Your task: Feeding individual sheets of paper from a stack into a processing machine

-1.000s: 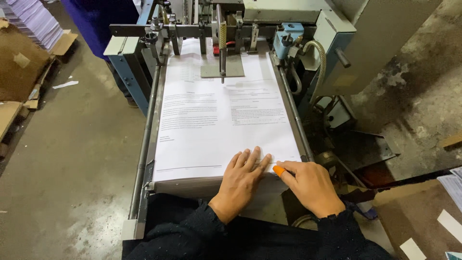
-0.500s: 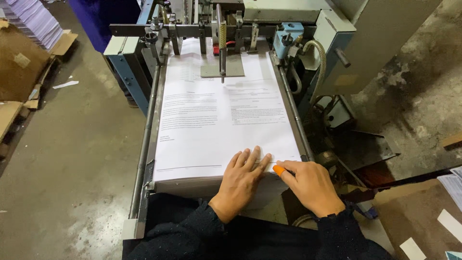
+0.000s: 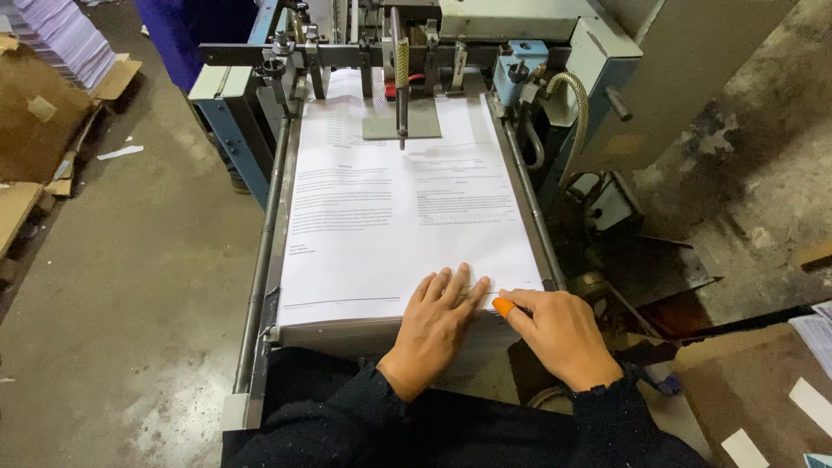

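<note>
The left hand (image 3: 438, 325) lies flat, fingers spread, on the paper stack (image 3: 381, 225) near its front edge. The right hand (image 3: 559, 334), loosely curled, pinches a small orange object (image 3: 503, 305) at the stack's right corner.

White paper stack (image 3: 390, 217) with fine grey print – orange tool tip (image 3: 503, 306) – black sleeves (image 3: 416, 425) – blue-grey machine frame (image 3: 227, 139) – brown cardboard (image 3: 39, 130)

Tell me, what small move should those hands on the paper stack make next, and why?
Probably slide the orange tool in the right hand under the near corner of the printed sheet stack. The left hand already lies flat on the top sheet, pinning it, and the tool's tip sits right at the stack's near right edge.
</note>
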